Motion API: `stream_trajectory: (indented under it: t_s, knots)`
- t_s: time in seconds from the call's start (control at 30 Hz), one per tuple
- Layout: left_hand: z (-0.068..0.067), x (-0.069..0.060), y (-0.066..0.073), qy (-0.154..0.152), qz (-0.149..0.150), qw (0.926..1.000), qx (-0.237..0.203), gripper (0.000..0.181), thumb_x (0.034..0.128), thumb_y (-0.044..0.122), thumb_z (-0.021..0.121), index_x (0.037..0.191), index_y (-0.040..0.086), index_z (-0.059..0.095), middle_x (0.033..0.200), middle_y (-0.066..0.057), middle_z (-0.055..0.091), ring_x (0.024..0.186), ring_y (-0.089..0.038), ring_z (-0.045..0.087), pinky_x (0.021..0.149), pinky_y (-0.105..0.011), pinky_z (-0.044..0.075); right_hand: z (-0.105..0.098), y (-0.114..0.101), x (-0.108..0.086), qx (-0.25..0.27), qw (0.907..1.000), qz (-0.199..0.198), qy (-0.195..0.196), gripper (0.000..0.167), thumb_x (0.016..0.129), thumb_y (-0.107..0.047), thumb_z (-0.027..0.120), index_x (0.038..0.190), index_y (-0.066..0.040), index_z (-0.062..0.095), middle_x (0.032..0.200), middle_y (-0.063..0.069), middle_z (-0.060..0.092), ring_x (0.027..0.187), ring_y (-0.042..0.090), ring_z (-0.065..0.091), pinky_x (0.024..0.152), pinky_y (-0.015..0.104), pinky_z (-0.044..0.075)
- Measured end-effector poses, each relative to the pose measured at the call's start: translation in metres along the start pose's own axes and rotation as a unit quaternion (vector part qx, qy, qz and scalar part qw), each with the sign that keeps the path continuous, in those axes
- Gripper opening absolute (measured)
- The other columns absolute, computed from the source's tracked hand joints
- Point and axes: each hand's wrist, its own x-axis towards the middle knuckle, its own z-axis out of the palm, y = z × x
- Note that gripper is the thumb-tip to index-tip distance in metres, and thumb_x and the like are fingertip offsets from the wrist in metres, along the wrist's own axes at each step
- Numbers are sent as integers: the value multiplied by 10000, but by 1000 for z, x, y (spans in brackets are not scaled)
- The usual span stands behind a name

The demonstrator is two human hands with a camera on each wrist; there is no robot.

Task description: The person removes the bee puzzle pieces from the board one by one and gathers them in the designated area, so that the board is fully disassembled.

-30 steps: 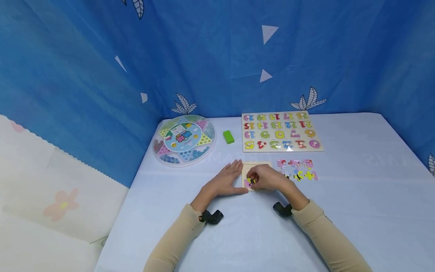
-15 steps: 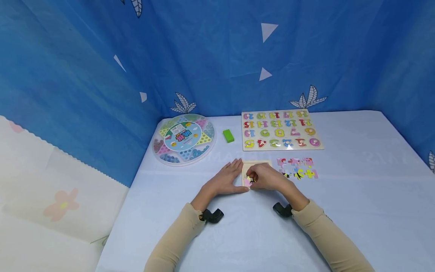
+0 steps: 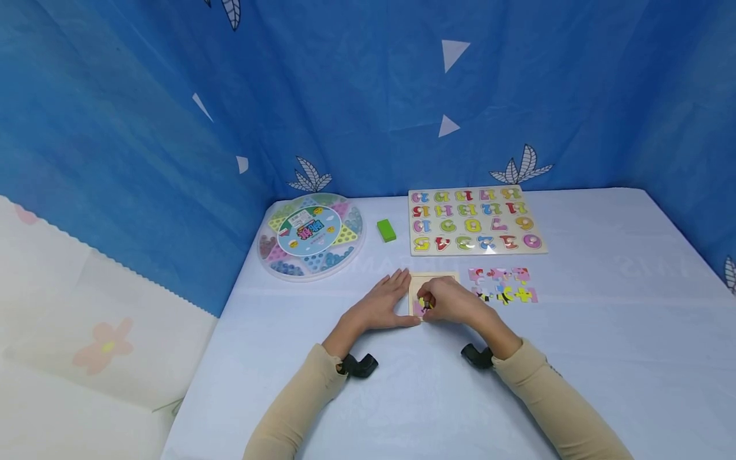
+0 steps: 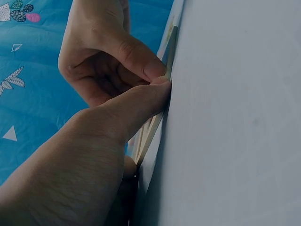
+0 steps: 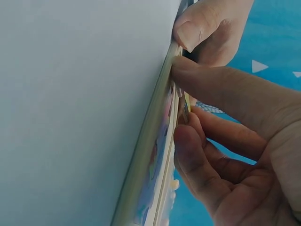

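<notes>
A small wooden puzzle tray (image 3: 437, 275) lies flat on the table, partly covered by my hands. My left hand (image 3: 382, 305) rests at its left side, fingers straight and spread, with the thumb against the near left corner. Over the tray, my right hand (image 3: 457, 300) pinches a jigsaw piece (image 3: 423, 304) in yellow, black and pink at the tray's near left part. The left wrist view shows the left thumb (image 4: 136, 106) on the tray's edge beside the right thumb. The piece is mostly hidden by fingers in the right wrist view.
Several loose jigsaw pieces (image 3: 524, 294) lie right of the tray. Behind stands a wooden number board (image 3: 473, 251). A green block (image 3: 386, 230) and a round Chinese checkers box (image 3: 311, 231) lie at the back left. A blue curtain (image 3: 368, 96) borders the table's (image 3: 414, 396) far edge.
The right fingers shift very slightly with the piece at the tray's near left corner. My left hand stays in place.
</notes>
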Motion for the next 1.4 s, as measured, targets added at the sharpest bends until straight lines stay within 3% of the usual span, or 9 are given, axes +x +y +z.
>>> stream_trajectory:
  t_s: [0.3,0.5,1.4]
  knots:
    - [0,1,0,50,12,10000,52,1014,857,694,533,1569,104,117,1659,-11,49,1537,-149,11,1263,-374,68,-1,-2,-2,-365,9986,-327,191,390,731,-132,844,1085,-26,718,799,-22,625,724,116,509,654,238,462]
    - [3,-2,-2,-4,20,9999,109,1013,860,692,529,1568,96,116,1658,-21,46,1537,-158,13,1263,-379,76,1,-1,-4,-262,9984,-469,150,360,743,-128,836,1070,-25,725,804,-19,623,712,91,515,641,201,474]
    - [-1,0,2,21,-9,9999,121,1022,862,679,544,1570,96,94,1660,-29,41,1539,-168,12,1263,-376,69,-11,9,-13,220,9988,-414,158,403,737,-107,832,1102,8,706,841,-19,640,729,84,544,657,203,492]
